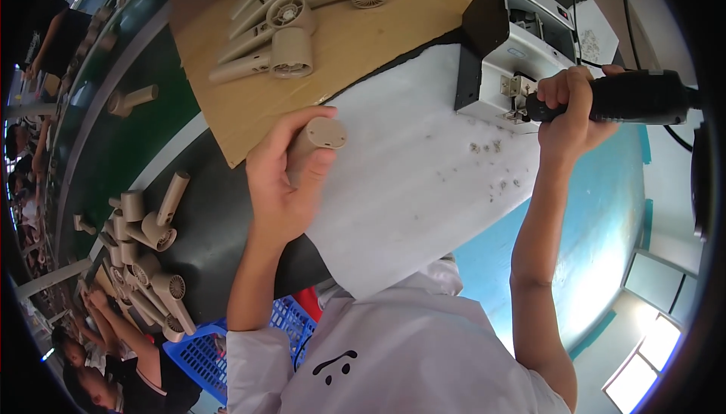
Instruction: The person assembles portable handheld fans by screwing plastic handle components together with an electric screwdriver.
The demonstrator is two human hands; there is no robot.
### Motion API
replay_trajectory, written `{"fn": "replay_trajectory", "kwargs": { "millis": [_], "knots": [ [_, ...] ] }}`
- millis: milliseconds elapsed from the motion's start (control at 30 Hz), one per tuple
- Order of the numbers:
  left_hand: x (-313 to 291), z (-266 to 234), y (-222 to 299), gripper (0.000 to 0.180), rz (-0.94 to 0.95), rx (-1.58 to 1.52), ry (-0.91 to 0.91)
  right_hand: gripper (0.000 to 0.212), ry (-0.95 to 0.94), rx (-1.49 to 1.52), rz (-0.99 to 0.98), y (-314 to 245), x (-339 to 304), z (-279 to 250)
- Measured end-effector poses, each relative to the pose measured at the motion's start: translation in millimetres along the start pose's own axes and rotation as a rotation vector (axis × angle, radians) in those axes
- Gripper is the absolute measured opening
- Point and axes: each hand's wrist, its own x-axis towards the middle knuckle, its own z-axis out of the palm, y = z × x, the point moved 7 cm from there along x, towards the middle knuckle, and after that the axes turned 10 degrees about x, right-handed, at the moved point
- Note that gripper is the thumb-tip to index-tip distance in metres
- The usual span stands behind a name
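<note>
My left hand (276,187) is closed round a beige handheld fan (327,133), its flat round end with small holes facing up; the rest of it is hidden by my fingers. Over at the right, my right hand (567,115) grips a black electric screwdriver (641,96). The tool's front end is at the metal outlet of a grey screw feeder (522,58); its exact tip is too small to make out. A white sheet (408,179) covers the bench between my hands.
Several beige fans (287,47) lie on a cardboard sheet (355,43) at the far side. More are heaped on the dark surface (212,217) at left, beside a green conveyor belt (170,81). A blue basket (200,357) sits below. Co-workers are along the left.
</note>
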Motion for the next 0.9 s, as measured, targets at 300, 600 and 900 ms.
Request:
{"fn": "replay_trajectory", "kwargs": {
  "millis": [300, 600, 900],
  "knots": [
    [-18, 22, 29, 0.025, 0.212, 0.147, 0.041, 0.030, 0.120, 0.219, 0.442, 17, -8, 6],
    [-26, 40, 35, 0.030, 0.319, 0.154, 0.000, 0.027, -0.163, 0.856, 0.339, -53, -70, 85],
    [-27, 42, 35, 0.031, 0.331, 0.199, 0.003, 0.032, -0.320, 0.810, 0.376, -44, -86, 103]
  ]
}}
